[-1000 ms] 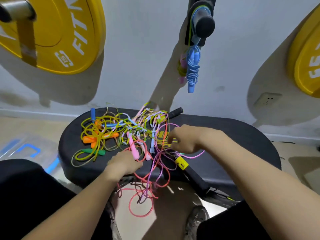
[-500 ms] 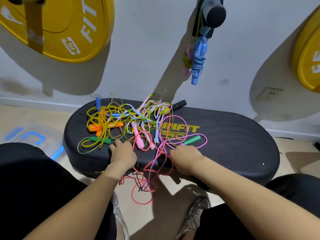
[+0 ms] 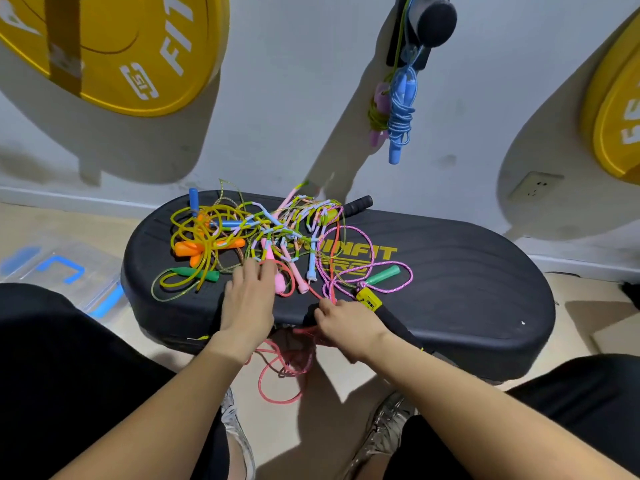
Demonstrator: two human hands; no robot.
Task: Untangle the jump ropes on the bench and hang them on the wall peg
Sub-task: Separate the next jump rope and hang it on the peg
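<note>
The fingers of my left hand [image 3: 247, 303] lie straight and flat on the pile. The fingers of my right hand [image 3: 346, 323] curl around the red rope [image 3: 277, 402], I think, where it slips off the front edge, low in the middle of the frame. The jump ropes [image 3: 270, 233] sit in one messy heap on the left half of the bench [image 3: 467, 289]. They look light, soft and floppy, so I should grab a hard handle and pull slowly. I count about seven here, but I cannot be sure. Two hung ropes [image 3: 401, 109] dangle from the one wall peg [image 3: 438, 19], near the top right.
</note>
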